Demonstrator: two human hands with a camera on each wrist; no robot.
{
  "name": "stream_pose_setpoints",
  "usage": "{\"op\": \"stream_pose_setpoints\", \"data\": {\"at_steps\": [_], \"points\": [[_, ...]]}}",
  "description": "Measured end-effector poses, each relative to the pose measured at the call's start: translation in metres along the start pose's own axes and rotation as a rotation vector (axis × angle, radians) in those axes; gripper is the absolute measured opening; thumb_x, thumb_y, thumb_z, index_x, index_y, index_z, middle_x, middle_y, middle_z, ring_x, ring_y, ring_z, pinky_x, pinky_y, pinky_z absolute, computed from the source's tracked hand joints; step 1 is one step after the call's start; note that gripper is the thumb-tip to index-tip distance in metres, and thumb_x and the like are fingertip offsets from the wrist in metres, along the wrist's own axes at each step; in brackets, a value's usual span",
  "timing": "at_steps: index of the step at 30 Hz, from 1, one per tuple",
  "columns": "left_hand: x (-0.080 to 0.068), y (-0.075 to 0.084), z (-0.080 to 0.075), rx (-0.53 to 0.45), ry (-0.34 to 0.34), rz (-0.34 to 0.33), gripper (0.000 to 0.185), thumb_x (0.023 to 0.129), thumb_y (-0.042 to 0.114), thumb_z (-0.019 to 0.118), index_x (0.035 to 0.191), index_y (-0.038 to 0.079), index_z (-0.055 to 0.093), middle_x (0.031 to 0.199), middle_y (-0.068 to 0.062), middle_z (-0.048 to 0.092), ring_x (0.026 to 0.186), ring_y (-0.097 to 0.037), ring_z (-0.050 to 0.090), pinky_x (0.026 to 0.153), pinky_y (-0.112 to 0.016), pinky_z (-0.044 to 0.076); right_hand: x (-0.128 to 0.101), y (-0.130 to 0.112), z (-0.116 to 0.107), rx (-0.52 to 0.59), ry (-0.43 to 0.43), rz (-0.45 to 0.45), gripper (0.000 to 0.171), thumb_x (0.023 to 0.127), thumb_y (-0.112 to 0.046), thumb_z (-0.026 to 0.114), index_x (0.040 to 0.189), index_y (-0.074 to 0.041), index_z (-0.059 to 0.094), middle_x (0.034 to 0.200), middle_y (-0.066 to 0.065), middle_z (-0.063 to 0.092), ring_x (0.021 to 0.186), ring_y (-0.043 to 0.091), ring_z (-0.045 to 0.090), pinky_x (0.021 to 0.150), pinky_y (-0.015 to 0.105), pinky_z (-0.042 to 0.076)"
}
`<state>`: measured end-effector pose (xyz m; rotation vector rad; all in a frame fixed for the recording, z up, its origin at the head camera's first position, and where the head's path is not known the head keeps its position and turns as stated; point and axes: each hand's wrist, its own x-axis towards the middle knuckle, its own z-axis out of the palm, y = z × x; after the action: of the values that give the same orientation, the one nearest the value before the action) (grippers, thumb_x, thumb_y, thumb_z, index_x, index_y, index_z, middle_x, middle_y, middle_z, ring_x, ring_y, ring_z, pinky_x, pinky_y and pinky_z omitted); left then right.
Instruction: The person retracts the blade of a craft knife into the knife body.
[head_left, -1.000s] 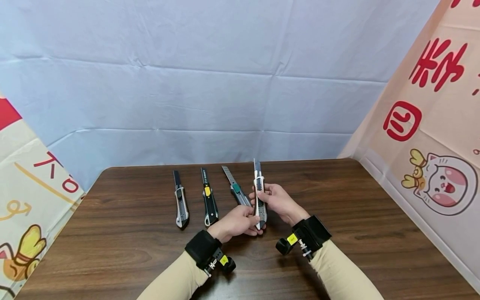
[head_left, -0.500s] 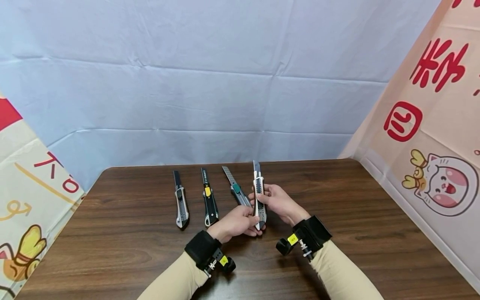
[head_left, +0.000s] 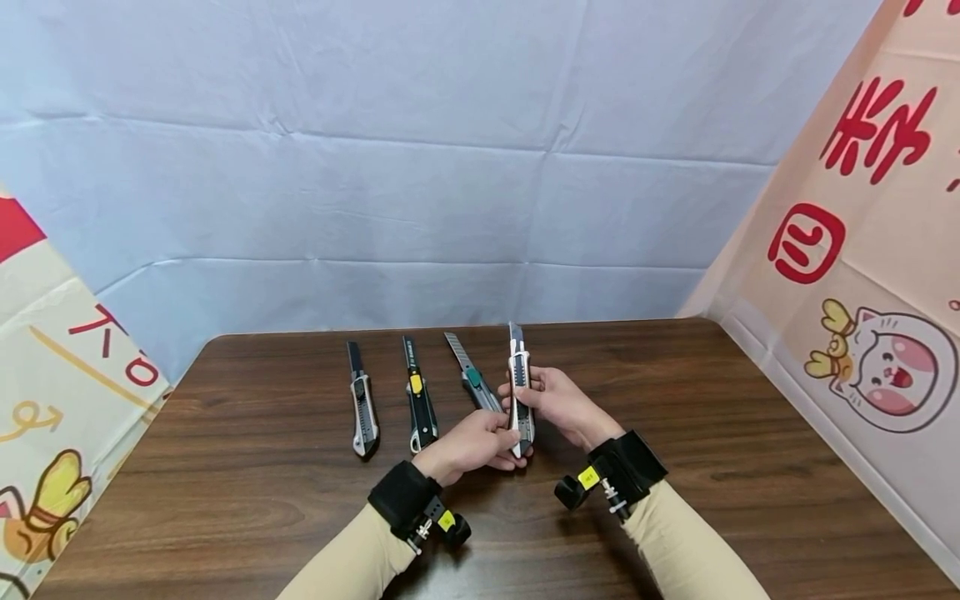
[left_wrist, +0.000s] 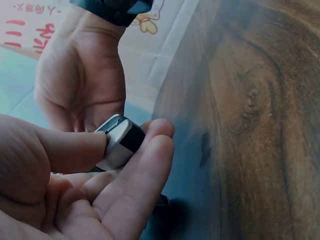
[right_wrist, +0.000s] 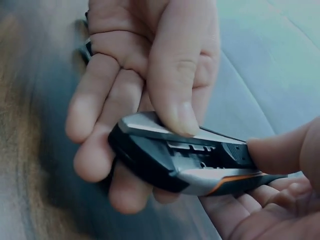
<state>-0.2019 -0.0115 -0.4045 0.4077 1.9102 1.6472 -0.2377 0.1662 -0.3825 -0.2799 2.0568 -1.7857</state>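
Both of my hands hold a silver and black snap-off utility knife [head_left: 519, 371] above the right part of the row, its blade [head_left: 515, 333] pointing away from me. My left hand [head_left: 471, 443] grips the tail end, thumb on top and fingers beneath, as the left wrist view shows. My right hand [head_left: 566, 406] holds the middle of the handle from the right. In the right wrist view its thumb presses the black slider [right_wrist: 237, 154]. A knife with a green slider [head_left: 474, 377] lies just left, its lower end hidden behind my left hand.
Farther left on the brown wooden table [head_left: 262, 467] lie a black knife with a yellow slider [head_left: 417, 385] and a silver and black knife [head_left: 363, 417]. Their blades stick out toward the back edge. A pale cloth [head_left: 450, 208] hangs behind the table.
The right thumb has moved slightly down the handle toward me, and the visible blade of the held knife has become a little shorter. The left hand and the lying knives stay put.
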Motion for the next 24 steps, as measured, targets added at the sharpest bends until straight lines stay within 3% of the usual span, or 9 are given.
{"op": "stream_pose_setpoints", "data": {"at_steps": [7, 11, 16, 24], "points": [[-0.001, 0.0, 0.0, -0.022, -0.011, 0.026, 0.027, 0.102, 0.01, 0.047, 0.12, -0.008, 0.057, 0.112, -0.028, 0.067, 0.1, -0.026, 0.07, 0.088, -0.033, 0.059, 0.0, -0.002, -0.003, 0.024, 0.04, -0.004, 0.039, 0.102, -0.005, 0.045, 0.137, 0.011, 0.038, 0.13, 0.029, 0.055, 0.103, 0.021, 0.066, 0.085, 0.026, 0.055], [-0.001, -0.002, 0.001, -0.047, 0.026, 0.029, 0.026, 0.102, 0.01, 0.048, 0.118, -0.007, 0.06, 0.111, -0.026, 0.069, 0.094, -0.019, 0.071, 0.086, -0.031, 0.059, 0.0, 0.001, -0.001, 0.048, 0.057, -0.003, 0.04, 0.103, -0.011, 0.046, 0.139, 0.006, 0.04, 0.133, 0.027, 0.055, 0.104, 0.018, 0.065, 0.086, 0.027, 0.054], [-0.001, -0.001, 0.002, -0.05, 0.06, 0.041, 0.027, 0.102, 0.01, 0.048, 0.12, -0.006, 0.061, 0.111, -0.025, 0.069, 0.092, -0.016, 0.07, 0.085, -0.03, 0.059, -0.002, 0.004, 0.003, 0.064, 0.099, 0.002, 0.041, 0.103, -0.019, 0.047, 0.136, 0.006, 0.046, 0.124, 0.019, 0.063, 0.1, 0.014, 0.065, 0.087, 0.028, 0.054], [-0.003, -0.001, 0.002, -0.044, 0.069, 0.045, 0.029, 0.102, 0.01, 0.047, 0.124, -0.007, 0.058, 0.11, -0.024, 0.07, 0.096, -0.02, 0.07, 0.087, -0.033, 0.059, -0.006, 0.003, 0.014, 0.087, 0.166, 0.032, 0.042, 0.104, -0.019, 0.046, 0.136, 0.008, 0.047, 0.126, 0.021, 0.063, 0.113, 0.024, 0.065, 0.091, 0.027, 0.055]]}}
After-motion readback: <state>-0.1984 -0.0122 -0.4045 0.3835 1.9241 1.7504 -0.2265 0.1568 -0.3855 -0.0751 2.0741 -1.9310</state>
